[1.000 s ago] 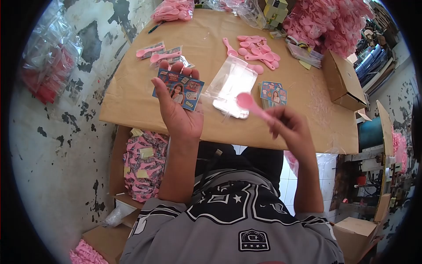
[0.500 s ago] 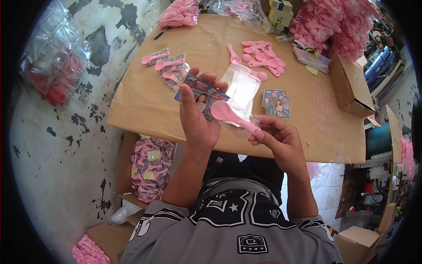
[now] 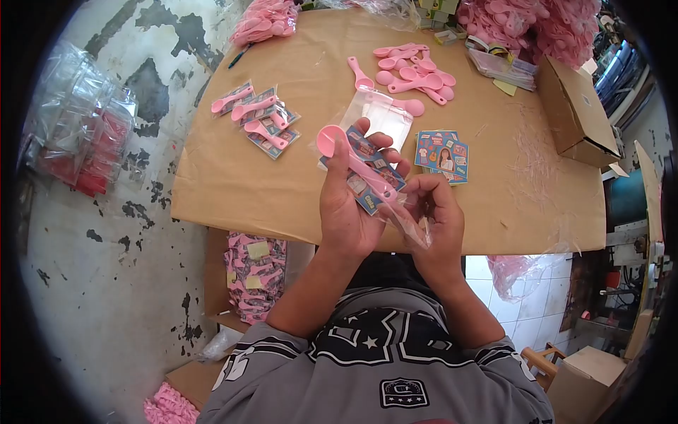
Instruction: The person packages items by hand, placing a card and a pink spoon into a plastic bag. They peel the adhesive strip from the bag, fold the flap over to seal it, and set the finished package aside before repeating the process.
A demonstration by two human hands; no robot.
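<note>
My left hand (image 3: 347,212) is closed around a pink measuring spoon (image 3: 361,168) and a blue printed card (image 3: 366,201), with its thumb beside the spoon's bowl. Clear film shows around both, apparently a small plastic bag (image 3: 419,234). The fingers of my right hand (image 3: 443,225) pinch the bag's loose end near the spoon's handle tip. Just beyond my hands lie clear empty bags (image 3: 387,119) and a stack of printed cards (image 3: 443,157). Farther back is a heap of loose pink spoons (image 3: 421,80). Several packed spoon-and-card sets (image 3: 256,107) rest at the left.
Brown paper covers the table (image 3: 296,191). A cardboard box (image 3: 580,116) stands at its right edge, with big bags of pink spoons (image 3: 526,28) behind. Below the left edge, a carton holds packed sets (image 3: 256,275). Clear bags (image 3: 88,120) hang by the left wall.
The spoon has moved from my right hand's grip onto the card in my left hand. Both hands have come closer together, and my right fingers now hold the bag's end.
</note>
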